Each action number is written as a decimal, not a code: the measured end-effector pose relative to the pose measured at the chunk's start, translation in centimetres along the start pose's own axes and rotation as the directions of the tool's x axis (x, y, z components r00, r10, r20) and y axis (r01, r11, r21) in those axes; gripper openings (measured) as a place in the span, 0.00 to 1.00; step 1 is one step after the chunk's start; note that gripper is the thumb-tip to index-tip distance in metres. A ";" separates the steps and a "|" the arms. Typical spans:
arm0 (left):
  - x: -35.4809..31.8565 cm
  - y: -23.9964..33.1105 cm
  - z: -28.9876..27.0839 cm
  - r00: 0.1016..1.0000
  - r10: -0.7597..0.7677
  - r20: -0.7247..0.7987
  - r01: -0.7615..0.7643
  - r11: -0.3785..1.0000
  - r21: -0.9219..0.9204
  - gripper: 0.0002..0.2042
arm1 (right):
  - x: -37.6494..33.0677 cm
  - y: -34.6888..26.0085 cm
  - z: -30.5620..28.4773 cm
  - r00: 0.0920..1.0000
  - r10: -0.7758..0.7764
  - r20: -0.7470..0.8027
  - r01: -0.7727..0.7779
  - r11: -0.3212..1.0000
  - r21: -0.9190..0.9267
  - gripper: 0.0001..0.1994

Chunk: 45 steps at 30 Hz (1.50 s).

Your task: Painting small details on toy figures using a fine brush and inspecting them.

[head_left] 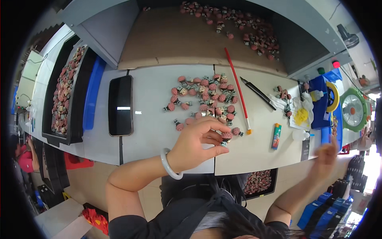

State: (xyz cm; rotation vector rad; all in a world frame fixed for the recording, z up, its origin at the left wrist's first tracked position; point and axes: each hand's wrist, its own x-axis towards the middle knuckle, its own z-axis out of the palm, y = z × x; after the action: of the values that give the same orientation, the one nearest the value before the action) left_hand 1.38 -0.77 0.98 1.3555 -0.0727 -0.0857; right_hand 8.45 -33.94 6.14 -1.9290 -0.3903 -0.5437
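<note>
Left hand, frame centre: fingers pinched on a small pink figurine at near edge of the loose figurine pile on the surface. Step, prob.: picking one up; next needs a clean lift. Right hand, lower right: blurred, grip can't tell. Figurine details too small to make out.

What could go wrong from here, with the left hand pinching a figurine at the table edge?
1. The figurine in the left hand sits near the table front edge; a slip might drop it off.
2. The right hand is blurred off to the side; swinging back, it may scatter the pile or knock the brush.
</note>
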 end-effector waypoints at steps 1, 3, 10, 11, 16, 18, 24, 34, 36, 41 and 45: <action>-0.4 -0.2 -0.3 1.000 0.026 -0.008 -0.025 0.997 0.080 0.20 | -1.5 -1.1 4.4 0.980 0.029 0.195 -0.059 0.987 0.146 0.21; -1.0 -0.5 -0.7 0.998 0.055 -0.038 -0.048 0.986 0.157 0.19 | -2.7 -3.9 10.4 0.845 0.167 0.509 -0.336 0.905 0.261 0.23; -0.7 -0.2 0.0 0.963 0.263 0.057 -0.256 0.829 0.497 0.18 | -3.4 -4.3 15.7 0.654 0.207 0.728 -0.526 0.816 0.241 0.22; -0.8 -0.1 -0.1 0.963 0.264 0.055 -0.256 0.830 0.496 0.18 | -3.4 -3.7 16.0 0.609 0.197 0.768 -0.555 0.798 0.236 0.22; -1.0 -0.1 -0.7 0.973 -0.138 0.184 0.163 0.979 -0.126 0.23 | -4.9 -1.6 17.0 0.657 0.095 0.748 -0.528 0.767 0.365 0.27; -0.6 0.2 -0.8 0.949 -0.195 0.250 0.254 0.938 -0.234 0.27 | -5.6 -1.9 17.8 0.931 -0.181 0.318 -0.059 0.784 0.618 0.27; -0.3 1.1 -0.4 0.813 -0.358 0.459 0.510 0.819 -0.265 0.38 | -4.2 -3.4 13.9 0.681 -0.429 0.594 0.190 0.887 0.422 0.18; 1.1 0.8 -3.2 0.987 0.001 -0.162 -0.012 0.998 -0.068 0.15 | 7.7 11.3 -10.8 0.883 0.060 -0.465 -0.182 0.958 -0.223 0.12; 1.7 0.5 -3.7 0.962 0.126 -0.243 -0.101 0.989 0.111 0.12 | 9.5 17.3 -17.0 0.882 0.022 -0.471 -0.236 0.886 -0.399 0.16; 1.7 -1.0 -3.7 0.953 0.294 -0.071 -0.142 0.639 0.756 0.10 | 8.7 14.3 -11.1 0.847 -0.202 -0.491 -0.233 0.689 -0.687 0.24; 2.1 -2.3 -1.2 0.918 0.367 0.154 -0.282 0.325 0.903 0.12 | 5.0 7.7 -0.2 0.944 -0.220 -0.248 0.089 0.889 -0.450 0.13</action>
State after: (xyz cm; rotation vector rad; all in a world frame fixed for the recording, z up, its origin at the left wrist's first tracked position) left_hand 3.55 -0.28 -1.51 2.4657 -0.3811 0.4393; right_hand 16.47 -37.09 2.95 -2.2060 -0.2456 -1.0858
